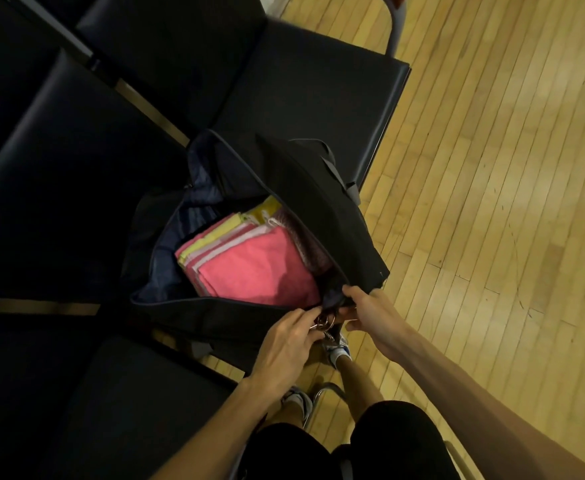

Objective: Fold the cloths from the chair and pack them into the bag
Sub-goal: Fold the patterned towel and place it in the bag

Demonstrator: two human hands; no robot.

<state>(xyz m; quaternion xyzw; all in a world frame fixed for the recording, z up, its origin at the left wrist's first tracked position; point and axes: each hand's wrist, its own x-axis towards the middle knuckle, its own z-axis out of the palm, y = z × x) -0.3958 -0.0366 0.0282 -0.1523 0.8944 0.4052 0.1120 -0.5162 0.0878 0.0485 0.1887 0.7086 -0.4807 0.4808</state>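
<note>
- Centre of the frame: the black fabric bag (215, 320) sits gaping open on the row of dark padded seats, the bench (305, 88), which fills the left and top of the picture.
- Inside it, a stack of folded cloths (249, 265), a pink towel on top, with yellow and pale edges peeking out at the upper left of the pile.
- Both hands meet at the bag's lower-right corner.
- The left hand (284, 344) has its fingers curled shut around small metal rings (324, 323) at that end of the opening.
- The right hand (370, 313) pinches the dark fabric edge right beside them, thumb and fingers clamped on the bag.
- Down at the bottom, black shorts and white trainers (336, 348) stand on the pale wooden plank floor (492, 168), which runs across the right side.
</note>
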